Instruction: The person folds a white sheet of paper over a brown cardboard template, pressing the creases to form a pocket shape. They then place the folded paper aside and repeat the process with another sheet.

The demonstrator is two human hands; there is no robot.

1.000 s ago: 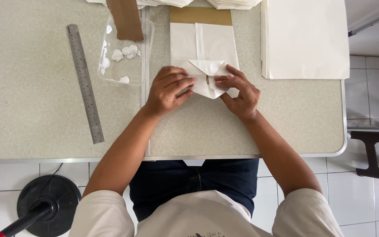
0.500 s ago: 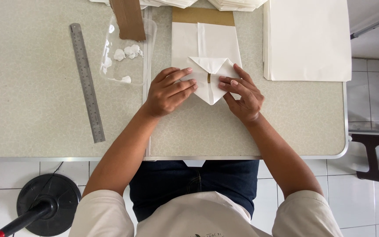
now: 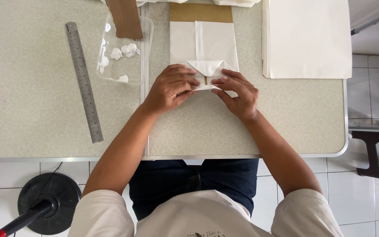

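Note:
A white paper bag (image 3: pixel 210 46) lies flat on the speckled table (image 3: pixel 31 109), its near end folded into a pointed flap. My left hand (image 3: pixel 171 87) presses on the left side of that fold with its fingers curled over the paper. My right hand (image 3: pixel 237 93) presses the right side, fingertips flat on the flap. A thin brown strip shows between the two hands. A brown card (image 3: pixel 201 12) lies under the bag's far end.
A steel ruler (image 3: pixel 84 81) lies at the left. A clear plastic tray (image 3: pixel 121 55) with white lumps and a brown card strip (image 3: pixel 124 17) sits beside the bag. A stack of white sheets (image 3: pixel 305 37) is at the right. A black stand base (image 3: pixel 49 202) is on the floor.
The bag's folded end has gone down flatter against the table, and both hands have closed in over the flap, pressing it.

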